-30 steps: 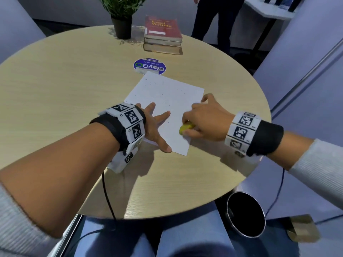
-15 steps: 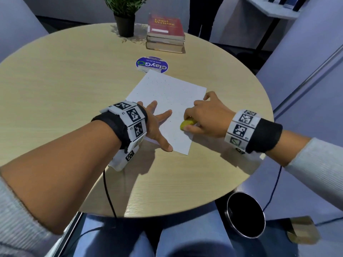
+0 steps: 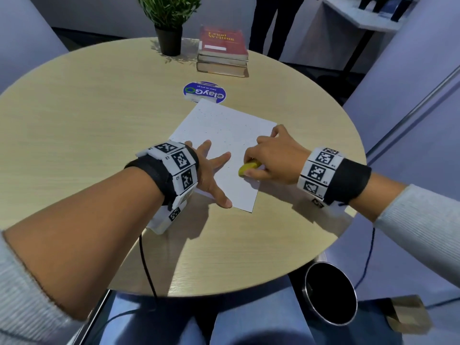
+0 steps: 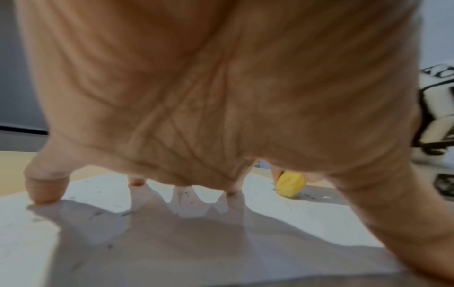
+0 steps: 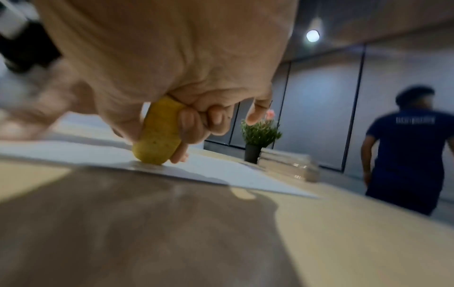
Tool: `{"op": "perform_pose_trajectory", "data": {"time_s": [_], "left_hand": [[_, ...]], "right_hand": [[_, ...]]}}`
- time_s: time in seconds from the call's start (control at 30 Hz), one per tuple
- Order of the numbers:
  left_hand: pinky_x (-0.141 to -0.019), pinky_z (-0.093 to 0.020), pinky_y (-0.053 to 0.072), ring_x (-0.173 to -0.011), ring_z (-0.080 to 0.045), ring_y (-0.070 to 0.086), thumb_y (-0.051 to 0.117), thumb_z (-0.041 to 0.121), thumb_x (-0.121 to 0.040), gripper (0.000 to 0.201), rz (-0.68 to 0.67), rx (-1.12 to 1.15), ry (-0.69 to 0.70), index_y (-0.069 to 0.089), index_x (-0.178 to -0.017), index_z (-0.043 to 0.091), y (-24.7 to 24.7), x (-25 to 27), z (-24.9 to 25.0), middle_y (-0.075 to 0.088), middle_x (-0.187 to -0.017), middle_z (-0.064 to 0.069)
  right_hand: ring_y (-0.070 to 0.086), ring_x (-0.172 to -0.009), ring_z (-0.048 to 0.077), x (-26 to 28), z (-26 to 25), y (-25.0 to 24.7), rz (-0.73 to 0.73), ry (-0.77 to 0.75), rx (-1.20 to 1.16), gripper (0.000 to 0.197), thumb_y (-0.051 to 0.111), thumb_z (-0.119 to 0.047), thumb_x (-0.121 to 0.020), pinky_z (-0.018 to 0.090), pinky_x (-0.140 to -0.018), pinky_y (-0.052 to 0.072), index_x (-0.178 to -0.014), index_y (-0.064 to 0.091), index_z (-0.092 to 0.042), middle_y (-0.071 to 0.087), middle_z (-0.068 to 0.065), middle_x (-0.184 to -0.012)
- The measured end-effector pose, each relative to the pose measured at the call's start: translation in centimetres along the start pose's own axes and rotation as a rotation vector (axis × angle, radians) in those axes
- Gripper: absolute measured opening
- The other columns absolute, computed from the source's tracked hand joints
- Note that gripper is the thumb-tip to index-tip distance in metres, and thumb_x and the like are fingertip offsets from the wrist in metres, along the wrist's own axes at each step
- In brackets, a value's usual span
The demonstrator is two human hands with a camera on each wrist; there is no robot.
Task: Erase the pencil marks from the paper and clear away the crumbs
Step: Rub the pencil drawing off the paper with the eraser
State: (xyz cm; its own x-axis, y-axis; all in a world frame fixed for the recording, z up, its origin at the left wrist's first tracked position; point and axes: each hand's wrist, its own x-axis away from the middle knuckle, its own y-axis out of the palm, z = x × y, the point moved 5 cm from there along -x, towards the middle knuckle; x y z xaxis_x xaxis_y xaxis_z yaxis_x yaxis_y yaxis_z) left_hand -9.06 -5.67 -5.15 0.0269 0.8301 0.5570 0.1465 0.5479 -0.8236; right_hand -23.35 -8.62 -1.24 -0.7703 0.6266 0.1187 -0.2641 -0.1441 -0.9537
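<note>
A white sheet of paper (image 3: 224, 130) lies on the round wooden table (image 3: 87, 135), speckled with small dark crumbs and faint marks. My left hand (image 3: 211, 175) presses on the sheet's near left part with fingers spread straight. My right hand (image 3: 271, 158) pinches a yellow eraser (image 3: 249, 168) and holds its end down on the paper near the right edge. In the left wrist view the spread fingertips (image 4: 46, 192) touch the paper (image 4: 307, 215), with the eraser (image 4: 291, 184) standing beyond them. In the right wrist view the eraser (image 5: 159, 136) is gripped between thumb and curled fingers.
A round blue sticker (image 3: 204, 92) lies just beyond the paper. A potted plant (image 3: 169, 23) and a stack of books (image 3: 222, 52) stand at the table's far side. A person (image 5: 407, 151) stands past the table. A round black bin (image 3: 328, 293) sits below the table's near right edge.
My right hand has slid the eraser a little along the paper near its right edge. My left hand stays spread on the sheet.
</note>
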Motion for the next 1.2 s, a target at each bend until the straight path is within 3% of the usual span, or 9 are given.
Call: {"op": "perform_pose_trajectory", "data": {"time_s": [0.13,0.27,0.4,0.57,0.7,0.83,0.97,1.1,1.2], "left_hand": [[-0.112,-0.06,0.01,-0.142,-0.045,-0.008,0.052,0.094,-0.048,0.128,-0.026,0.015,-0.008,-0.025,-0.14,0.051,-0.2,0.3,0.0,-0.028,-0.156,-0.005],[-0.111,-0.059,0.01,-0.143,-0.044,-0.007,0.052,0.095,-0.047,0.127,-0.011,0.019,0.0,-0.024,-0.14,0.053,-0.1,0.3,-0.1,-0.027,-0.157,-0.004],[-0.111,-0.06,0.009,-0.143,-0.045,-0.01,0.051,0.094,-0.048,0.127,-0.017,0.008,0.0,-0.024,-0.141,0.052,-0.1,0.4,0.0,-0.027,-0.156,-0.004],[-0.111,-0.059,0.01,-0.143,-0.045,-0.007,0.05,0.094,-0.049,0.126,-0.002,0.013,0.01,-0.024,-0.141,0.051,-0.1,0.5,0.0,-0.026,-0.157,-0.005],[-0.112,-0.062,0.011,-0.142,-0.046,-0.007,0.051,0.095,-0.048,0.128,-0.009,0.005,0.014,-0.024,-0.142,0.051,0.1,0.2,-0.1,-0.026,-0.157,-0.004],[-0.112,-0.061,0.013,-0.142,-0.044,-0.004,0.05,0.096,-0.046,0.128,0.007,0.014,0.013,-0.024,-0.141,0.051,0.0,0.2,-0.2,-0.024,-0.158,-0.001],[-0.112,-0.062,0.011,-0.142,-0.045,-0.009,0.051,0.095,-0.047,0.128,-0.001,0.003,0.009,-0.026,-0.14,0.051,0.0,0.3,-0.2,-0.027,-0.157,-0.003],[-0.113,-0.06,0.011,-0.142,-0.045,-0.008,0.049,0.096,-0.048,0.126,-0.001,0.012,0.003,-0.025,-0.141,0.051,0.0,0.5,-0.2,-0.026,-0.157,-0.004],[-0.113,-0.059,0.012,-0.143,-0.043,-0.006,0.048,0.095,-0.051,0.124,0.016,-0.009,0.016,-0.023,-0.143,0.05,-0.1,0.8,-0.4,-0.023,-0.158,-0.003]], "right_hand": [[0.043,-0.081,0.012,1.0,-2.9,0.5,0.014,-0.168,0.027,0.04,0.034,-0.056,-0.092,0.036,-0.081,0.022,-0.099,0.059,-0.026,0.062,-0.009,-0.082],[0.051,-0.089,0.017,-0.2,0.4,0.1,-0.002,0.009,0.022,0.047,0.032,-0.058,-0.093,0.039,-0.085,0.024,-0.109,0.06,-0.024,0.057,-0.005,-0.083],[0.043,-0.082,0.013,0.8,-2.5,0.6,0.024,-0.163,0.038,0.043,0.034,-0.057,-0.093,0.035,-0.079,0.019,-0.105,0.059,-0.024,0.062,-0.008,-0.084],[0.05,-0.088,0.017,-0.3,-0.1,-0.3,-0.015,-0.006,0.063,0.044,0.033,-0.055,-0.093,0.039,-0.084,0.025,-0.108,0.061,-0.023,0.062,-0.003,-0.086],[0.045,-0.082,0.015,0.2,-3.4,0.0,0.021,-0.174,0.071,0.038,0.036,-0.052,-0.093,0.036,-0.079,0.02,-0.095,0.06,-0.023,0.061,-0.007,-0.079],[0.053,-0.092,0.019,-1.1,-0.3,-0.5,-0.003,0.004,0.06,0.046,0.033,-0.057,-0.093,0.04,-0.086,0.026,-0.107,0.06,-0.023,0.064,-0.001,-0.091],[0.044,-0.08,0.014,0.3,-3.9,-0.1,0.064,-0.211,0.066,0.038,0.036,-0.052,-0.093,0.036,-0.078,0.019,-0.094,0.061,-0.023,0.062,-0.008,-0.079],[0.053,-0.09,0.018,-1.1,-0.5,-0.3,0.009,-0.054,0.043,0.048,0.031,-0.06,-0.092,0.04,-0.086,0.025,-0.107,0.061,-0.025,0.061,-0.003,-0.086],[0.054,-0.089,0.021,-1.5,0.2,0.5,0.027,-0.03,0.065,0.047,0.03,-0.059,-0.092,0.041,-0.087,0.026,-0.109,0.059,-0.026,0.057,-0.003,-0.084]]}}
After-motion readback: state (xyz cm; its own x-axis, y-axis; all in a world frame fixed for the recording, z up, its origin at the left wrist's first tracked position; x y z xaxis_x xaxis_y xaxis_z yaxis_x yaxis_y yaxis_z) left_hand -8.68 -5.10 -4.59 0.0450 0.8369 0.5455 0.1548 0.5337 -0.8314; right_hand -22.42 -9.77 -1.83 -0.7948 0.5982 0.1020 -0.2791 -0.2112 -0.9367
